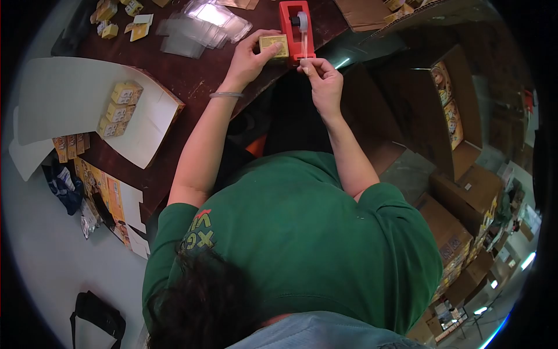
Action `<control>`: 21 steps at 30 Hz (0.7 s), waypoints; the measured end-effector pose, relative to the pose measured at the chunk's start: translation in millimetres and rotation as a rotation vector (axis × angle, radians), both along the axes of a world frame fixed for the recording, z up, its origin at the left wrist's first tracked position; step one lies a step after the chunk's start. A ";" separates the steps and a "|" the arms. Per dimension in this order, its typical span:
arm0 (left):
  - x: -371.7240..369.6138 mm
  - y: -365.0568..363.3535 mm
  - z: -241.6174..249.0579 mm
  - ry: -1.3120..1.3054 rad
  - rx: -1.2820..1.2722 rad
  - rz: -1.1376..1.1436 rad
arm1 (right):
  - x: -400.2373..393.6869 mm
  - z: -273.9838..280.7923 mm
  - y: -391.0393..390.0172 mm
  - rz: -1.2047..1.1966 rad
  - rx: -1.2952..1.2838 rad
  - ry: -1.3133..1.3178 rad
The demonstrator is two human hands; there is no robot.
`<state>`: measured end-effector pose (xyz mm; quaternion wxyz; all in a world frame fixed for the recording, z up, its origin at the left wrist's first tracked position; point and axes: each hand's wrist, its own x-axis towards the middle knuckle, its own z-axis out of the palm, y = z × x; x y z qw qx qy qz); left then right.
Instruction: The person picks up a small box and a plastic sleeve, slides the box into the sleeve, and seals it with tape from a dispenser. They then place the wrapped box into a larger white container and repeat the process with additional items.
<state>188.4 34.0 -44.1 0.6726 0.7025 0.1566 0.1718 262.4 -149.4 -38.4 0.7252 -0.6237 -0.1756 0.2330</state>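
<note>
My left hand (250, 58) is closed around a small yellow box (273, 44), with the thumb lying across its top. Just right of it stands a red tape dispenser (285, 17) holding a roll of clear tape (303, 22). At the dispenser's near end, my right hand (324, 84) pinches the end of the tape between thumb and forefinger. A strip of tape runs from the roll down to those fingers. Clear plastic sleeves (185, 41) lie in a loose pile on the dark table (174, 75), left of my left hand.
Several yellow boxes stand in a row (118, 110) on a white card sheet (148, 116) at the left. More small boxes (107, 29) lie at the far left. Open cardboard cartons (407, 110) stand on the right, with stacked cartons (468, 192) behind.
</note>
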 end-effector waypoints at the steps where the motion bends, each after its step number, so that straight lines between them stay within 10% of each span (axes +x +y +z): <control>1: -0.8 -0.2 -1.1 0.009 0.000 -0.003 | -1.1 -1.5 -1.6 -0.005 -0.002 -0.028; 21: 5.6 -1.5 3.7 -0.008 0.097 -0.006 | 30.3 -52.5 -12.4 0.135 -0.341 -0.081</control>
